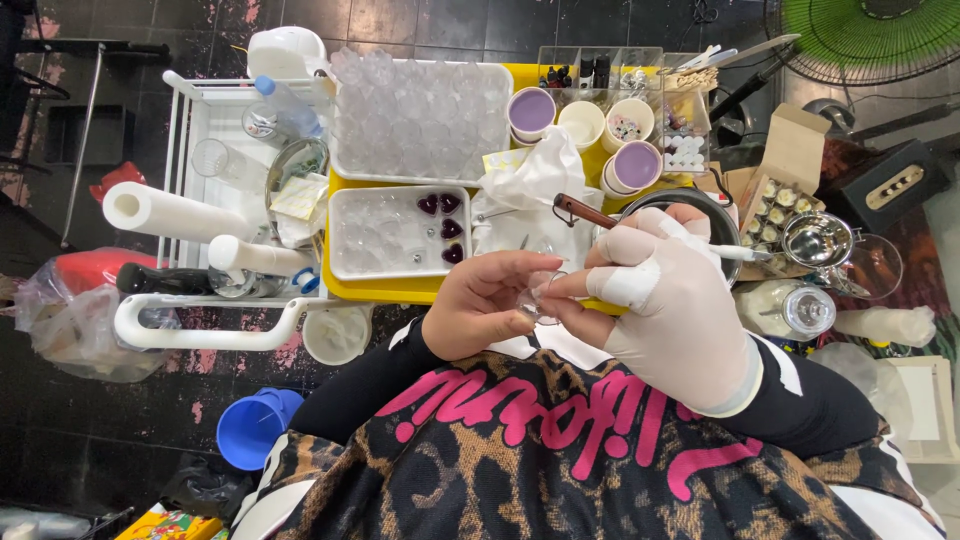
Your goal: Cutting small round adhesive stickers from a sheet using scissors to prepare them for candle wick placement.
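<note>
- A small clear piece (540, 290), glassy and rounded like a little mould cup, sits between both hands just near of the yellow tray (380, 290), close to the body; its exact shape is hard to tell
- The bare left hand (480, 305) curls round it, thumb and fingers pinching its left side
- The gloved right hand (665, 310) meets it from the right, forefinger and thumb pressed together on its rim; a white-handled tool (735, 252) lies across this hand, though I cannot tell which fingers grip it
- To do this well, I judge the piece should be held steady by the left pinch while the right works lightly, as clear thin plastic slips and dents easily
- Just far of the hands lies a clear mould tray (390, 232) with four dark purple hearts (447, 225) on its right side
- Farther off is a larger clear mould tray (420, 115); right of it stand cups with lilac filling (532, 112)
- A crumpled white tissue (535, 180) and a brown-handled tool (585, 210) lie just beyond the fingers
- At far left a white paper roll (170, 212) rests on a white rack (200, 330)
</note>
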